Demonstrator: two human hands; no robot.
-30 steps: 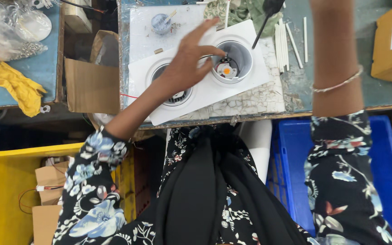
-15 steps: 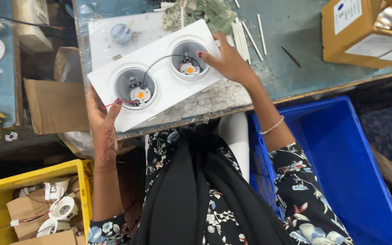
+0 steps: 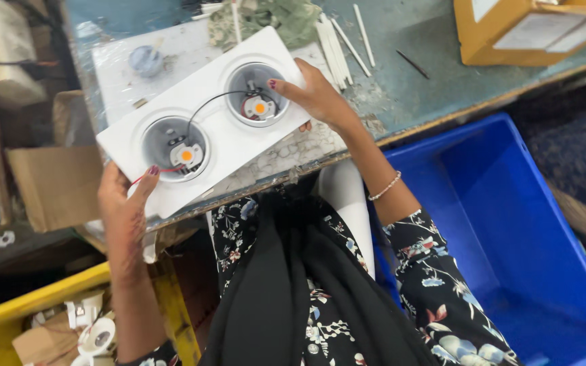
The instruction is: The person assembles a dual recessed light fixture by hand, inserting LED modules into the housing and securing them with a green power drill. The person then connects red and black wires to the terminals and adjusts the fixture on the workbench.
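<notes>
Hands [image 3: 125, 203] [image 3: 315, 96] grip white fixture [image 3: 220, 129] at table edge [image 3: 347, 152].

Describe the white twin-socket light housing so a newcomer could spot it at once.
On the worn blue-grey workbench, between the left hand and the right hand, lies a long white rectangular housing. It has two round wells, each with a small orange-centred disc, joined by a black wire; nothing else nearby has two wells.
</notes>
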